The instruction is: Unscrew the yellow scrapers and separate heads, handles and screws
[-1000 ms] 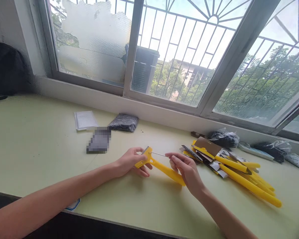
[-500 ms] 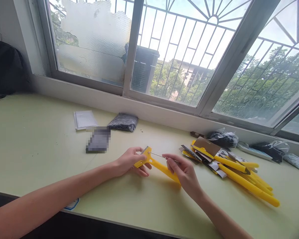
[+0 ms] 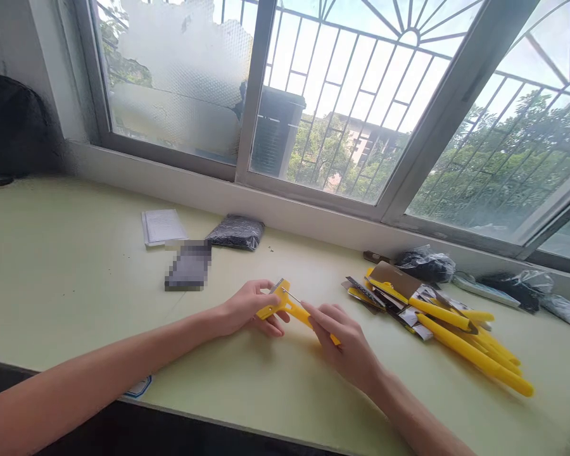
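A yellow scraper (image 3: pixel 297 312) with a metal edge on its head is held above the table, its handle slanting down to the right. My left hand (image 3: pixel 249 307) is closed around the head from the left, some fingers beneath it. My right hand (image 3: pixel 344 335) grips a thin screwdriver (image 3: pixel 293 296), whose tip meets the head of the scraper near a screw. The screwdriver's handle is hidden in my right fingers, and that hand covers part of the scraper's handle.
To the right lies a pile of yellow scrapers (image 3: pixel 475 342) with loose blades and packaging. Black items in clear plastic bags (image 3: pixel 425 263) sit along the window wall. At the back left are a white packet (image 3: pixel 164 227), a black wrapped package (image 3: pixel 237 232) and a pixelated dark object (image 3: pixel 189 266).
My right hand has shifted down and left, tilting the screwdriver more steeply and covering more of the scraper's handle. The left hand holds the scraper in nearly the same place.
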